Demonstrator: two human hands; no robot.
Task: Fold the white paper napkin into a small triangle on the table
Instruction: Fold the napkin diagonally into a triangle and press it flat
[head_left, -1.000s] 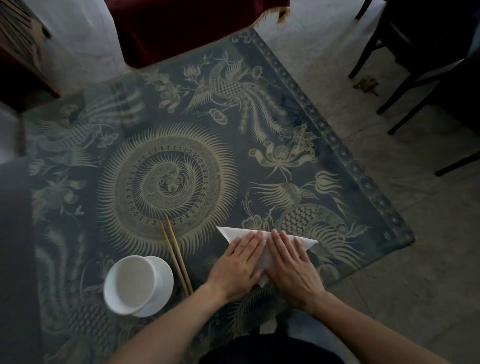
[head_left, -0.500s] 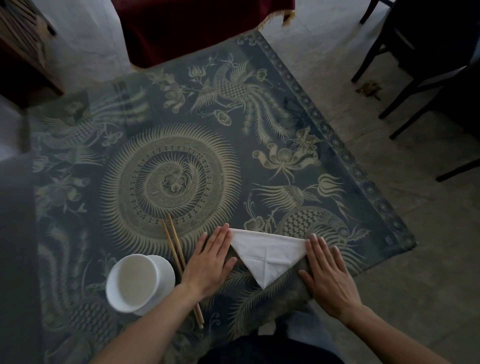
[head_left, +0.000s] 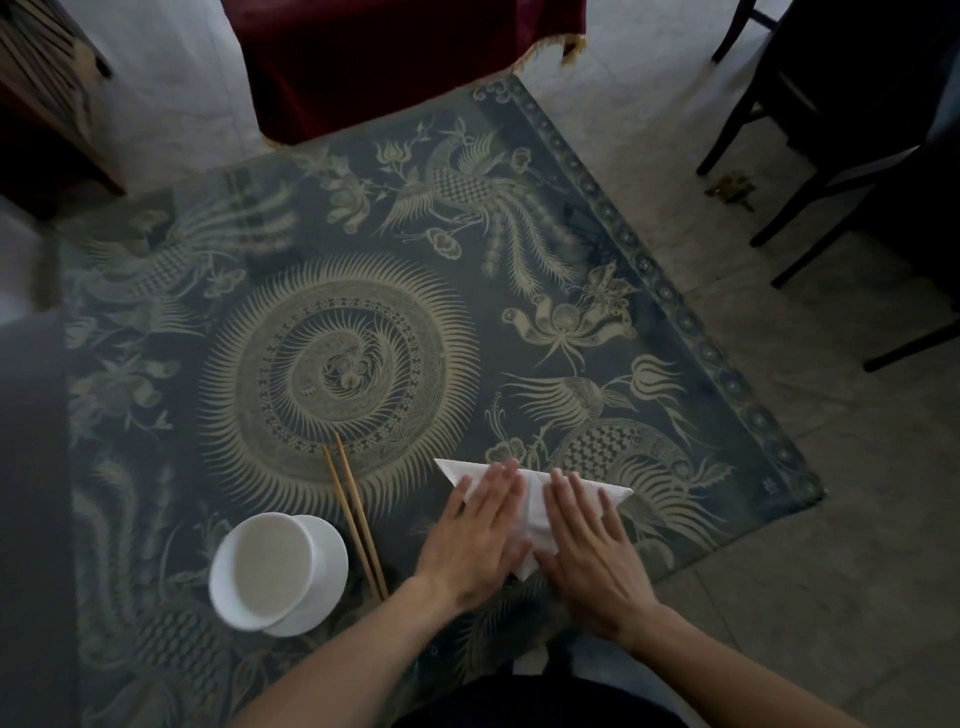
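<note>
The white paper napkin (head_left: 535, 506) lies near the table's front edge, folded into a triangle whose long edge is far from me and whose tip points at me. My left hand (head_left: 478, 535) rests flat on its left half, fingers straight and together. My right hand (head_left: 587, 545) lies flat on its right half in the same way. Both palms press down on the paper and cover most of it. Only the two far corners, a strip between the hands and the near tip show.
A white bowl on a saucer (head_left: 275, 566) stands at the front left, with a pair of wooden chopsticks (head_left: 356, 519) beside it. The table (head_left: 363, 291) has a dark patterned cloth. Dark chairs (head_left: 841, 130) stand at the right, a red-draped piece (head_left: 395, 57) behind.
Half a second ago my hands lay apart at the napkin's two ends. They have slid inward and now lie side by side on top of it, as they did one second ago.
</note>
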